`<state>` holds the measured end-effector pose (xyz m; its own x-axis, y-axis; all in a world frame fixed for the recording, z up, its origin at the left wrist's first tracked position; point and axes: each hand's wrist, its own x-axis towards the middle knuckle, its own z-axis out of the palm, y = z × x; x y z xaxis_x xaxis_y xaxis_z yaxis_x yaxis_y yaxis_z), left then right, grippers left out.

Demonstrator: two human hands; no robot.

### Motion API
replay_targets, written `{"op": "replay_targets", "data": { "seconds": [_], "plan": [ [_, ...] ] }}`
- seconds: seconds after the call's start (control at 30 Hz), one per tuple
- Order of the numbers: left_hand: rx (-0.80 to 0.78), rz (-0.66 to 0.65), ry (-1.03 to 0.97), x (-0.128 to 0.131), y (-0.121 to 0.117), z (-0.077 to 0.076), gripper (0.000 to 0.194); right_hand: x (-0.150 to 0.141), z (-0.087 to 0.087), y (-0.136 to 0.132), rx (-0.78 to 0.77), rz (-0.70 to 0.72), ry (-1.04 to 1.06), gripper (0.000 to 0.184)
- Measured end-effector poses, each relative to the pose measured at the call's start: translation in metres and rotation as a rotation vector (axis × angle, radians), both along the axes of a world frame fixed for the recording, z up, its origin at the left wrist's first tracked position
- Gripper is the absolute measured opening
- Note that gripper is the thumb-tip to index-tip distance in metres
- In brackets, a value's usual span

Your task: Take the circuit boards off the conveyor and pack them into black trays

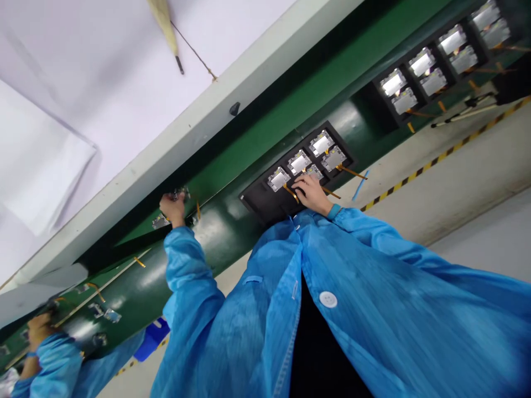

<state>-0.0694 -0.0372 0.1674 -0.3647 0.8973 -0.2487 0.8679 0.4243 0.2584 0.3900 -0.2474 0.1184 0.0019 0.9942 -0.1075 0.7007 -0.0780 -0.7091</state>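
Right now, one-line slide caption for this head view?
Left hand grips a small metal part; right hand rests on a black tray of silver modules, on a green conveyor belt.

A green conveyor belt (257, 138) carries two black trays (265, 202) of modules.

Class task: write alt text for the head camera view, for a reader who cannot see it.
A person in a blue coat rests the right hand on a black tray of small metal parts on a green conveyor; the left hand holds a part at the belt's far edge. The picture is strongly tilted.
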Motion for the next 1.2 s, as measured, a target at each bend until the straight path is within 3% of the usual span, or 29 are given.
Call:
{"op": "replay_targets", "data": {
  "seconds": [0.13, 0.3, 0.4, 0.57, 0.83, 1.0, 1.1, 1.2],
  "plan": [
    [0.266, 0.093, -0.43, 0.08, -0.072, 0.004, 0.025, -0.014, 0.009, 0.007, 0.013, 0.098, 0.175, 0.029],
    [0.16, 0.223, -0.906, 0.199, -0.157, 0.002, 0.034, -0.026, 0.029, 0.015, 0.017, 0.057, 0.295, 0.034],
    [0.147, 0.235, -1.066, 0.236, -0.182, 0.005, 0.036, -0.025, 0.041, 0.016, 0.013, -0.037, 0.338, 0.039],
    [0.174, 0.108, -1.131, 0.249, -0.194, 0.007, 0.042, -0.014, 0.05, 0.011, 0.006, -0.139, 0.357, 0.037],
    [0.259, -0.152, -1.166, 0.277, -0.195, 0.001, 0.043, 0.021, 0.042, 0.009, -0.006, -0.131, 0.482, 0.037],
    [0.27, -0.161, -1.253, 0.294, -0.193, -0.018, 0.041, 0.048, 0.035, 0.013, -0.031, -0.185, 0.592, 0.044],
    [0.122, -0.085, -1.204, 0.298, -0.205, -0.04, 0.032, 0.064, 0.027, 0.013, -0.073, -0.283, 0.638, 0.045],
    [-0.132, -0.211, -1.013, 0.306, -0.221, -0.059, 0.02, 0.074, 0.019, 0.011, -0.126, -0.346, 0.69, 0.045]
  ]
}}
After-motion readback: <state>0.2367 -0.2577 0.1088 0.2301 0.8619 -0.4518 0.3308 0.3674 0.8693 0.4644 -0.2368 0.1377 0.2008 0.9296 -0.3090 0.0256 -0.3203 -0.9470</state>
